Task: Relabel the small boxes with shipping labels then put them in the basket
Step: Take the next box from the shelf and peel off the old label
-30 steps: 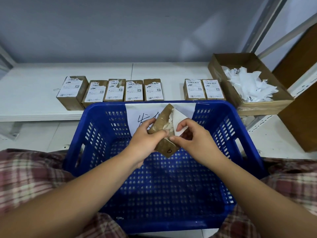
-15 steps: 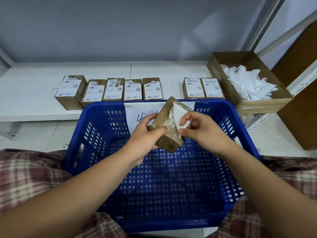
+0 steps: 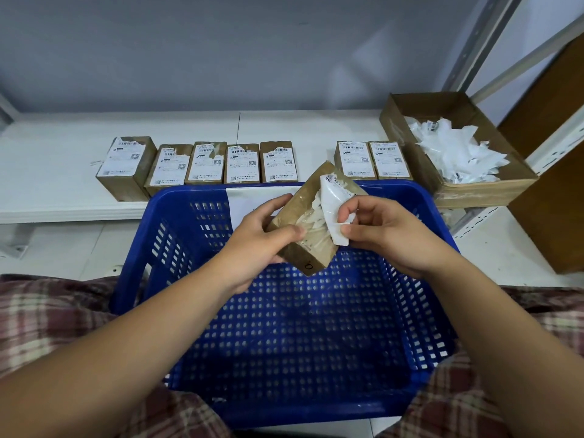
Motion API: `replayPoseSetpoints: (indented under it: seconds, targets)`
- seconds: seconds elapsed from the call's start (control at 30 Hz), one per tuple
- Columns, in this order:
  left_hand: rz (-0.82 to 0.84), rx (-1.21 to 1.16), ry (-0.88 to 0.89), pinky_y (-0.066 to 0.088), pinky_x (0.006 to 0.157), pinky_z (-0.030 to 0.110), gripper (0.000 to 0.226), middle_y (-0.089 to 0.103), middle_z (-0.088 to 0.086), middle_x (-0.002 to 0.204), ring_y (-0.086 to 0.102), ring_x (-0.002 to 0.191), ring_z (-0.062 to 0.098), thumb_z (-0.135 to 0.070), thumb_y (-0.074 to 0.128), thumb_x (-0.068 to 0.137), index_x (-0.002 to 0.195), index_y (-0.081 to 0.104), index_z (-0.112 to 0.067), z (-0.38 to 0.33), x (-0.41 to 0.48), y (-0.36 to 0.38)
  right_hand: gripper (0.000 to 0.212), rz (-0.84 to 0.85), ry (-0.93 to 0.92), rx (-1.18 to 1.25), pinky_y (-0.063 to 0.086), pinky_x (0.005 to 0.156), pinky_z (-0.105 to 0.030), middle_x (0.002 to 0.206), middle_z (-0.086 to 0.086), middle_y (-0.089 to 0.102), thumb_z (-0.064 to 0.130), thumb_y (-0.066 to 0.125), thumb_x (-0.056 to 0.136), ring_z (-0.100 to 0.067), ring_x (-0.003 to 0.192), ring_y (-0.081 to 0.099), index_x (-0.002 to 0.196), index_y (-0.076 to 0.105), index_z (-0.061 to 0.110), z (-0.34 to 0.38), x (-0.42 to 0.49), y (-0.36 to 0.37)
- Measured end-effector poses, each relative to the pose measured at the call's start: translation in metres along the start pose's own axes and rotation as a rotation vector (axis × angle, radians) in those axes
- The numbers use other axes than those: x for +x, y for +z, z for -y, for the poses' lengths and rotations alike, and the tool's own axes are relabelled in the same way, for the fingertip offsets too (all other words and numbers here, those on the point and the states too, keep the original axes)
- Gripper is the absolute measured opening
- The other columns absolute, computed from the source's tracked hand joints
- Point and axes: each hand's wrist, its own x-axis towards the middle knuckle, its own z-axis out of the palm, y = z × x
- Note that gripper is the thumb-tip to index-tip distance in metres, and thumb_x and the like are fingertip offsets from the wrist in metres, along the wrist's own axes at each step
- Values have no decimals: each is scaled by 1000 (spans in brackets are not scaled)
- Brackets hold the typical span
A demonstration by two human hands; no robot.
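Observation:
My left hand (image 3: 257, 240) grips a small brown cardboard box (image 3: 311, 248), tilted above the blue plastic basket (image 3: 177, 279). My right hand (image 3: 384, 235) pinches a white shipping label (image 3: 331, 210) that is partly peeled off the box's top face. Torn white paper remnants stay stuck to the box under the lifted label. Nothing lies on the basket's floor. Several more small boxes (image 3: 243, 164) with white labels stand in a row on the white shelf behind the basket.
An open cardboard box (image 3: 455, 194) holding several peeled white label scraps (image 3: 455, 153) sits at the right on the shelf (image 3: 57, 172). A brown panel (image 3: 550, 184) stands at far right. A white paper sheet (image 3: 243, 200) hangs on the basket's far wall. Plaid fabric covers my knees.
My right hand has pulled the label further up and to the right off the box. Both hands and the box have risen slightly toward the basket's far rim.

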Motion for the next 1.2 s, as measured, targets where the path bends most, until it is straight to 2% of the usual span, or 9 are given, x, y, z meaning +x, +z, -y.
replayPoseSetpoints:
  seconds: [0.17,0.27,0.37,0.63,0.8,0.9,0.97,1.07,1.2]
  targets:
    - [54,-40,13,56,82,36,50,67,-3,110,68,87,12,-7,64,86,126,53,-34,-2,-1,-2,15,37,14,-41,54,74,-23,77,-10,59,-3,60,89,-15,74,64,89,63,11,4,-2,-10]
    - [81,-36,12,55,86,39,53,68,-3,111,69,90,13,-12,72,78,122,55,-38,1,-2,-2,16,73,9,-180,53,77,-26,78,-13,57,1,62,90,-16,74,60,87,65,16,8,-4,-16]
    - [98,-32,11,54,91,42,62,68,-6,112,68,97,15,-22,71,66,123,55,-40,0,-2,-2,16,80,-12,-248,48,69,-16,72,-5,53,-2,62,89,-6,68,55,85,64,13,13,-5,-20]
    - [160,-51,24,56,87,39,64,64,-1,118,67,98,14,-18,68,68,128,54,-35,0,0,-4,21,100,-55,-262,47,66,-15,69,10,57,-5,63,88,-4,68,55,82,65,15,16,-7,-33]
    - [169,-1,40,55,87,35,63,60,0,118,65,100,16,-8,69,78,131,49,-36,-3,-1,-2,14,34,-106,-192,46,67,-16,76,-4,57,10,65,74,-12,69,55,74,69,24,14,-9,-32]
    - [197,292,27,47,96,28,79,58,-12,122,60,105,7,-24,64,68,140,36,-41,-8,0,-8,23,-21,-130,-206,45,66,-15,78,-8,55,1,67,78,-10,69,53,71,68,23,2,-8,-15]
    - [234,390,-23,44,99,27,78,60,-16,121,60,105,3,-39,69,67,139,39,-40,-8,-1,-11,28,-61,-141,-214,42,63,-15,74,-5,52,-11,63,83,-8,66,49,74,64,15,-4,-8,0]
    - [169,315,-89,44,101,31,84,68,-11,113,66,100,6,-68,73,59,131,51,-31,-1,0,-11,26,-85,-155,-212,40,60,-16,70,0,50,-14,58,84,-8,64,47,75,61,10,-7,-6,10]
    - [90,283,-144,46,100,35,102,68,-7,114,66,100,10,-75,74,48,134,50,-26,8,4,-8,15,-55,-189,-184,37,58,-18,69,5,50,-1,59,80,-7,63,44,75,57,13,-8,-6,18]
